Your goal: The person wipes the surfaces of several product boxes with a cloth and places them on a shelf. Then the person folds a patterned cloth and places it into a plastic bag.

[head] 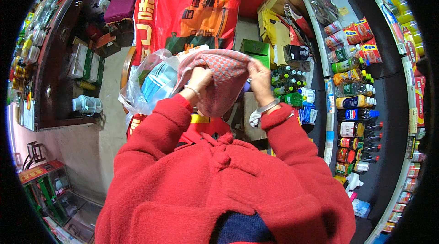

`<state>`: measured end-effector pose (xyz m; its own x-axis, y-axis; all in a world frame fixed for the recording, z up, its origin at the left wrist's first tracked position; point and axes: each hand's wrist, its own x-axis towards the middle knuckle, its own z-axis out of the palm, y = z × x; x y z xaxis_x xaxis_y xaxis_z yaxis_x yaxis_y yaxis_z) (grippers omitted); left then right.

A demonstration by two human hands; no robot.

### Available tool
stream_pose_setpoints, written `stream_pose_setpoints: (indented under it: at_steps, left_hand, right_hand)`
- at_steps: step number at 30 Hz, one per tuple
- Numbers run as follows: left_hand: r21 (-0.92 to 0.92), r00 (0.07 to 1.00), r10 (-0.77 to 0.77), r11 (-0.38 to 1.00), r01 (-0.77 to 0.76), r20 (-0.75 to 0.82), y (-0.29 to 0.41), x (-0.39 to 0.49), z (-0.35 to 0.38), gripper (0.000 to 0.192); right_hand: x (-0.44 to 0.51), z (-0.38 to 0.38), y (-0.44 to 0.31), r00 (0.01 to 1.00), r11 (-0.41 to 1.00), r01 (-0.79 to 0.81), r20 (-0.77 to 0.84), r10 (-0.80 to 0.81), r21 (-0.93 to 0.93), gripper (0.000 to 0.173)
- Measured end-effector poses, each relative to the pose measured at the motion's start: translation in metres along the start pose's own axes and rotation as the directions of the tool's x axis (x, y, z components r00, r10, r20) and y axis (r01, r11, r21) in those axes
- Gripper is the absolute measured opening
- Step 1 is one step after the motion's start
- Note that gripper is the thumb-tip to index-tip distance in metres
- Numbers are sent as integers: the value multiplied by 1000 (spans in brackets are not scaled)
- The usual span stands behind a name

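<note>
A checked red-and-grey cloth (223,79) hangs in folds between my two hands. My left hand (200,81) is closed on its near left part, partly covered by the fabric. At the cloth's upper right corner, my right hand (259,77) pinches the edge between thumb and fingers. Just left of the cloth sits an open clear plastic bag (132,98) with light-blue folded fabric (158,81) inside. Behind them spreads a large red printed plastic sheet or bag (192,0). What lies right under the cloth is mostly hidden.
On the right, a shelf carries drink bottles (353,89) and cup noodles (336,39). A green box (255,52) and green-labelled bottles (288,79) stand beyond my right hand. A purple cushioned stool (122,4) is at the upper left, with a dark wooden cabinet (51,82) further left.
</note>
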<state>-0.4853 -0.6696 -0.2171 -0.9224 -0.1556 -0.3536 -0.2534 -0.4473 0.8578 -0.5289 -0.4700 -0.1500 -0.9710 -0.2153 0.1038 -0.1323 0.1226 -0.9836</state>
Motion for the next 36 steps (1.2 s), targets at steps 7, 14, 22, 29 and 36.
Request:
stream_pose_setpoints:
  at_steps: [7, 14, 22, 29, 36]
  left_hand:
    - [-495, 978, -137, 846, 198, 157, 99, -36, -53, 25]
    - [-131, 989, -23, 990, 42, 145, 89, 23, -72, 34]
    - [-54, 860, 338, 937, -345, 382, 163, 70, -14, 78]
    - [469, 589, 626, 371, -802, 512, 232, 124, 66, 55]
    - [167, 506, 648, 511, -843, 570, 284, 140, 166, 29]
  right_hand:
    - [64, -91, -49, 994, 989, -108, -9, 110, 105, 24]
    - [94, -124, -75, 969, 972, -213, -149, 198, -97, 26]
    - [87, -162, -149, 970, 963, -242, 15, 242, 120, 33]
    - [56, -202, -227, 995, 776, 72, -9, -99, -627, 53]
    - [3, -214, -336, 884, 251, 90, -39, -466, -964, 28]
